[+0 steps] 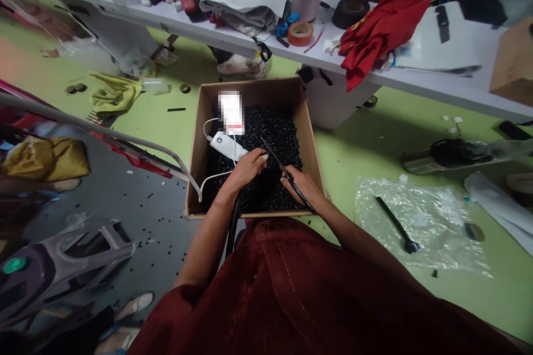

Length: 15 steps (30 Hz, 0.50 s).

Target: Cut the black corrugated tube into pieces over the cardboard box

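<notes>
An open cardboard box (313, 144) in front of me holds a heap of small black pieces (275, 122). Over the heap, my left hand (252, 165) is closed, fingertips together; whatever it pinches is too small or hidden to make out. My right hand (300, 184) grips a long, thin black tool (296, 180) with a narrow tip pointing up and left, close to the left fingertips. Beside the left hand a white power strip (227, 145) with a white cable lies on the pieces. A bright, blurred rectangle (231, 111) sits above it. Under my left forearm runs a black ribbed tube (234, 222).
Behind the box stands a cluttered white shelf (328, 52) with orange tape (300, 33) and red cloth (378, 28). A clear plastic bag (375, 233) with a black brush-like tool (397, 223) lies right, near a steel flask (428, 156). A grey metal tube (137, 136) passes left.
</notes>
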Each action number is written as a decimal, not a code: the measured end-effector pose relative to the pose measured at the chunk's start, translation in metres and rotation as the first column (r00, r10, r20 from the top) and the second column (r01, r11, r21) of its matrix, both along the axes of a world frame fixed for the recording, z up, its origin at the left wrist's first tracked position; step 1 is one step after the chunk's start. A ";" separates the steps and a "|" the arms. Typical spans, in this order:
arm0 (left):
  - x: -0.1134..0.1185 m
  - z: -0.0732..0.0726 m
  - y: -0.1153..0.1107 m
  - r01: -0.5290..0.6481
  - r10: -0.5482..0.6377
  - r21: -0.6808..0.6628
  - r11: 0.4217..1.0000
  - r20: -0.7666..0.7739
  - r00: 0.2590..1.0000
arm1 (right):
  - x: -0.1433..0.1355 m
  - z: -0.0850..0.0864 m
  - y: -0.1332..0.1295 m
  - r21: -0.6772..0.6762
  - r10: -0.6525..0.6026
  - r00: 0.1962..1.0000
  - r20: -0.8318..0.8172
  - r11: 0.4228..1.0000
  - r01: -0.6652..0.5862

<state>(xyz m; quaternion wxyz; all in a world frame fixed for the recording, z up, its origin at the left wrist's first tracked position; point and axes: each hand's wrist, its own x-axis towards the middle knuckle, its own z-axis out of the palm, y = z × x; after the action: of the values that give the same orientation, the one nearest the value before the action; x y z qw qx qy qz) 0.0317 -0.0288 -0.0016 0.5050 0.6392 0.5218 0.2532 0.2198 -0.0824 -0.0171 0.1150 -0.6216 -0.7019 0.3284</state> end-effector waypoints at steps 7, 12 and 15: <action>0.001 -0.006 0.001 -0.030 0.030 -0.021 0.999 -0.006 1.000 | 0.000 -0.008 0.002 0.043 0.005 1.000 0.012 0.999 -0.005; 0.004 -0.003 0.001 -0.089 0.103 -0.133 0.987 0.104 0.989 | 0.001 -0.007 0.002 0.057 -0.089 0.988 -0.124 0.994 0.097; 0.005 0.002 -0.002 -0.113 0.170 -0.237 0.965 0.240 0.956 | 0.002 -0.009 0.000 -0.015 -0.163 0.946 -0.280 0.986 0.166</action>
<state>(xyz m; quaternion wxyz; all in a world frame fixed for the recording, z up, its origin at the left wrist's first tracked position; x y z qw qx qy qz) 0.0363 -0.0304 0.0008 0.6169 0.5014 0.5212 0.3104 0.2219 -0.0825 -0.0256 0.2431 -0.6247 -0.6255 0.3993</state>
